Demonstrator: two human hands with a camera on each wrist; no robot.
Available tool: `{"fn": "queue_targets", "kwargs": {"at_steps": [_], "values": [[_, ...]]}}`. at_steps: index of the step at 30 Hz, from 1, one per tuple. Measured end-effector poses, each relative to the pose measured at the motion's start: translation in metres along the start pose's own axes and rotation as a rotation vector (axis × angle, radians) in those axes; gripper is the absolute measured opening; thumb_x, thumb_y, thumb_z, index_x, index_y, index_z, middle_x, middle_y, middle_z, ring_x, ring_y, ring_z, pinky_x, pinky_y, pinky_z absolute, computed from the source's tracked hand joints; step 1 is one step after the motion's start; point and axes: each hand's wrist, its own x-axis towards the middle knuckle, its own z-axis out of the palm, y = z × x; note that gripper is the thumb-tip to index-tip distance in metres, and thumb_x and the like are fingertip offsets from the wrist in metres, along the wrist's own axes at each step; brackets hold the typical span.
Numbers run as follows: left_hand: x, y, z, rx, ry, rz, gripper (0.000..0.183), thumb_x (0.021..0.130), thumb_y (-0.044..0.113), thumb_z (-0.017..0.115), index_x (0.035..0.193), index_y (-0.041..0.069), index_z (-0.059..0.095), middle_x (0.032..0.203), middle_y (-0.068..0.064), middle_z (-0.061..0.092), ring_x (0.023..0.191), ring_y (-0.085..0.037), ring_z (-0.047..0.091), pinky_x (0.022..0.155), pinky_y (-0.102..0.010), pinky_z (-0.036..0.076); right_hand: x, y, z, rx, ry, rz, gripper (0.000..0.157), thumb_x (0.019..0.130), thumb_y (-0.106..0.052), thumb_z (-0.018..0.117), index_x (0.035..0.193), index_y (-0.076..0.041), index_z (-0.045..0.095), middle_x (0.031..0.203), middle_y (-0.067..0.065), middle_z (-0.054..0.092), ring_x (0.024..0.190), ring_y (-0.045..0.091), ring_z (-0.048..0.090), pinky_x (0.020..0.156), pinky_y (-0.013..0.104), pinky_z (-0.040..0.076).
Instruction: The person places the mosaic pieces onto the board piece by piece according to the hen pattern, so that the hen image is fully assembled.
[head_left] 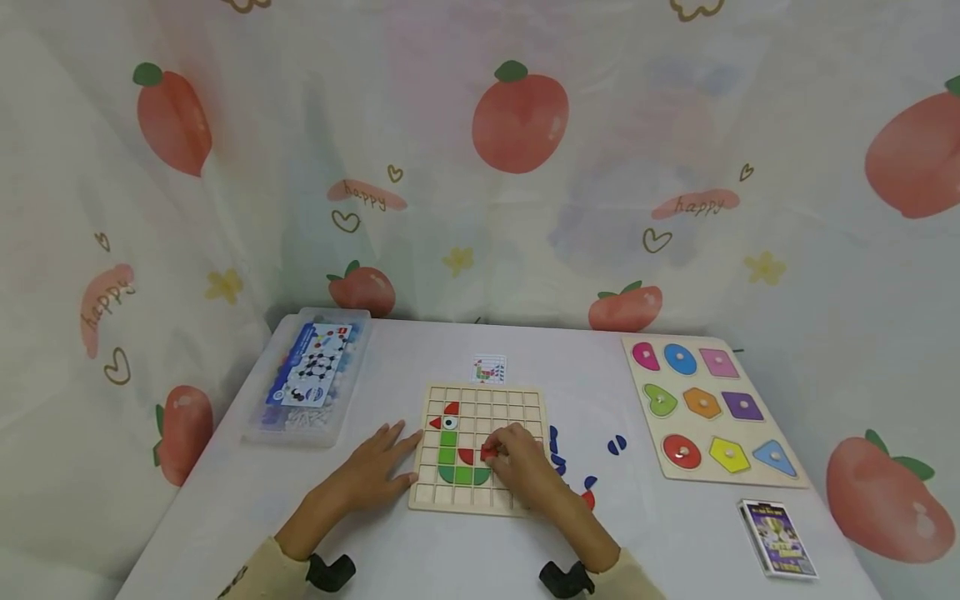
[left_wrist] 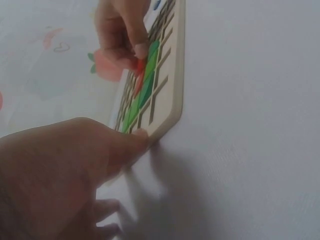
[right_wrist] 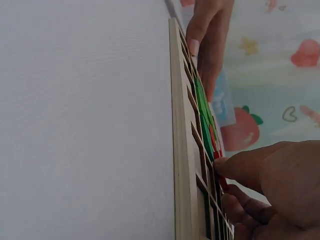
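Observation:
A wooden grid board (head_left: 480,498) lies on the table, with green pieces (head_left: 447,456), a red quarter-round piece (head_left: 466,456) and a round eye piece (head_left: 449,422) set in its squares. My right hand (head_left: 519,467) pinches a small red piece (head_left: 487,453) right at the board, beside the red quarter-round; the fingers cover part of it. At the board's left edge rests my left hand (head_left: 372,471), fingers spread. In the left wrist view its thumb (left_wrist: 135,140) touches the near corner of the frame.
Several blue pieces (head_left: 553,439) lie right of the board, with a red piece (head_left: 588,499) near the right forearm. A small picture card (head_left: 489,368) sits behind the board. A plastic case (head_left: 307,379) is at left; a shape puzzle (head_left: 705,375) and a card pack (head_left: 777,539) are at right.

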Motion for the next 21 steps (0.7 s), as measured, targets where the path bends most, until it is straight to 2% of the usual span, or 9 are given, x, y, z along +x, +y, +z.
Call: {"fn": "queue_targets", "kwargs": {"at_steps": [4, 10, 16, 21], "values": [[0.0012, 0.0007, 0.0006, 0.005, -0.001, -0.002, 0.069, 0.101, 0.042, 0.066, 0.163, 0.023, 0.043, 0.173, -0.015, 0.029, 0.16, -0.044, 0.021, 0.125, -0.065, 0.027, 0.0001, -0.002, 0.0011, 0.003, -0.025, -0.015, 0.015, 0.098, -0.005, 0.07, 0.111, -0.012, 0.073, 0.111, 0.002, 0.061, 0.098, 0.014, 0.056, 0.086, 0.029, 0.055], [0.0006, 0.0016, 0.0009, 0.01, 0.003, -0.006, 0.069, 0.101, 0.042, 0.067, 0.163, 0.023, 0.044, 0.173, -0.015, 0.03, 0.16, -0.044, 0.022, 0.125, -0.065, 0.028, -0.0001, -0.0052, 0.0027, 0.018, -0.046, -0.008, 0.018, 0.097, -0.002, 0.066, 0.108, -0.011, 0.077, 0.112, 0.002, 0.063, 0.105, 0.017, 0.059, 0.089, 0.032, 0.056], [-0.0009, 0.0037, -0.0015, 0.008, 0.008, -0.01, 0.069, 0.1, 0.04, 0.068, 0.163, 0.023, 0.044, 0.173, -0.015, 0.03, 0.16, -0.044, 0.022, 0.125, -0.065, 0.028, -0.0004, -0.0042, 0.0027, -0.019, -0.027, -0.055, 0.019, 0.097, 0.001, 0.068, 0.108, -0.009, 0.078, 0.11, 0.002, 0.066, 0.106, 0.018, 0.059, 0.089, 0.035, 0.057], [-0.001, 0.005, -0.0023, 0.001, 0.004, -0.015, 0.069, 0.1, 0.041, 0.068, 0.163, 0.023, 0.044, 0.173, -0.014, 0.03, 0.16, -0.044, 0.021, 0.125, -0.066, 0.027, -0.0012, -0.0033, 0.0008, -0.032, -0.019, -0.078, 0.017, 0.097, -0.001, 0.071, 0.108, -0.01, 0.079, 0.11, 0.002, 0.065, 0.105, 0.018, 0.057, 0.087, 0.032, 0.055]]}}
